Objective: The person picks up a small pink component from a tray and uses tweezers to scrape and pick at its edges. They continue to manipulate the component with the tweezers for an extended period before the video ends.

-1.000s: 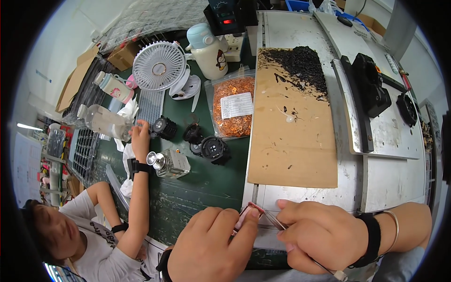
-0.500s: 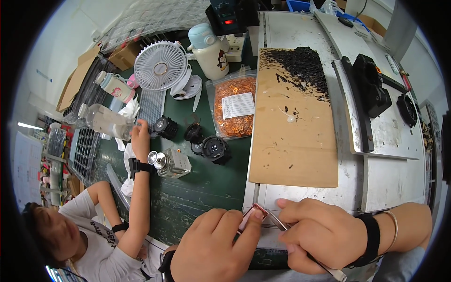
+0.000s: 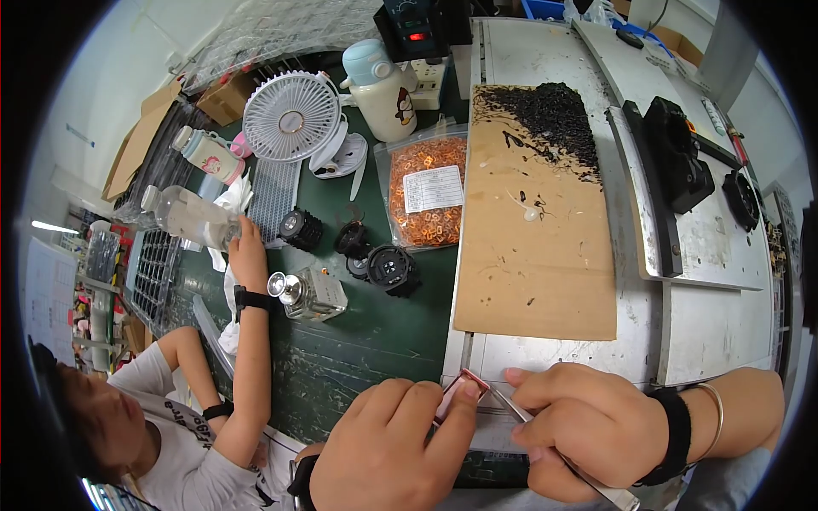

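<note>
The left hand (image 3: pixel 388 451) pinches a small reddish part (image 3: pixel 460 393) between its fingers. The right hand (image 3: pixel 588 426) grips metal tweezers (image 3: pixel 511 404), whose tip touches the part just above the metal surface (image 3: pixel 545 353).

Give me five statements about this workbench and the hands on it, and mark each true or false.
1. The left hand pinches a small reddish part. True.
2. The right hand holds metal tweezers whose tips meet that part. True.
3. The brown board is bare. False: a heap of small black bits covers its far end.
4. The white desk fan lies flat on its face. False: it stands upright beside a white bottle.
5. A clear bag of orange pieces lies on the green mat left of the board. True.
</note>
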Tool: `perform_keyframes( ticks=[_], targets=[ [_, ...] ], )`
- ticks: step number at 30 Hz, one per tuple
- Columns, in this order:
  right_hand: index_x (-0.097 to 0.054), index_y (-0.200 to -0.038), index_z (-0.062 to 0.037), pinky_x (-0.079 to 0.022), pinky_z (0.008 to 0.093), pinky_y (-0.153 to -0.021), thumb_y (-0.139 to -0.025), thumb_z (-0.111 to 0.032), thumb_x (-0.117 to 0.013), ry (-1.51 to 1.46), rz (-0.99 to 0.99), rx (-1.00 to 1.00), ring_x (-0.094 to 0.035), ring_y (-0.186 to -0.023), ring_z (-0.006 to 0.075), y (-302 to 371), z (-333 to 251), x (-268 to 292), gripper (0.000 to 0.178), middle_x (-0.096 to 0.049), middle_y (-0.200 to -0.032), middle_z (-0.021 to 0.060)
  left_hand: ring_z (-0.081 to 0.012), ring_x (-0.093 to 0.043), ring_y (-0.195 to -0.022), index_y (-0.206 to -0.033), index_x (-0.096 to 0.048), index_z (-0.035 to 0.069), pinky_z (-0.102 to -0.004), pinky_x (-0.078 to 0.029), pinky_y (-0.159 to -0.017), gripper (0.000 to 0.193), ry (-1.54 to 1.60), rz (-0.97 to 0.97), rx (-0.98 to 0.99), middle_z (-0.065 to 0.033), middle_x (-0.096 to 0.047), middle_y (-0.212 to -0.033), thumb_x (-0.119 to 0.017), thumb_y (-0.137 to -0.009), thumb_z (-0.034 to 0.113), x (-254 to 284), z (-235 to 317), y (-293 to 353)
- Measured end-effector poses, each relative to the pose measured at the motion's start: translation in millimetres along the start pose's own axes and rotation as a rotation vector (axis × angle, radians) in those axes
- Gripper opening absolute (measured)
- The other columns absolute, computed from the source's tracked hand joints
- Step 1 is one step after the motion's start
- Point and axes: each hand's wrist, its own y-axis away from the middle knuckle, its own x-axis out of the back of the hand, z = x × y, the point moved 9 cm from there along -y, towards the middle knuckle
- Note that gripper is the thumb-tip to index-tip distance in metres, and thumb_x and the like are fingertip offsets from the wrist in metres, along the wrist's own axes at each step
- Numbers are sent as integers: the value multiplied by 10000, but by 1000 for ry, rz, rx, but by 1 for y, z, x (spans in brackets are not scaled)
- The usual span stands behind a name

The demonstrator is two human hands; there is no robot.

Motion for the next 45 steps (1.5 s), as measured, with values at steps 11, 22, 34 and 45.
perform_keyframes(
  ticks=[11,22,34,45],
  targets=[
    [-572,-844,25,-559,337,-750,-646,62,-597,68,-90,-89,-654,-760,292,-4,8,-5,203,-580,-854,160,-256,-515,-658,-988,-619,-19,-341,-438,-586,224,1,5,-28,-101,-518,-758,-630,-765,-7,6,7,0],
    [-562,-830,34,-550,345,-813,-646,79,-567,-14,-119,-143,-632,-724,280,-4,10,-2,189,-566,-859,167,-253,-510,-656,-990,-619,-14,-341,-435,-578,226,-16,14,-24,-97,-512,-754,-633,-765,-2,7,9,0],
    [-568,-821,44,-549,351,-824,-650,64,-571,-1,-110,-121,-624,-718,279,-3,9,-2,171,-569,-864,179,-248,-507,-650,-984,-623,-11,-340,-431,-579,215,-20,13,-21,-93,-507,-746,-632,-769,-2,6,9,0],
    [-575,-827,37,-562,353,-819,-660,48,-605,74,-105,-28,-618,-712,265,-1,2,-5,171,-559,-877,180,-250,-509,-651,-985,-625,-6,-342,-432,-581,218,-15,15,-13,-89,-502,-740,-631,-767,-2,6,8,0]
  ],
)
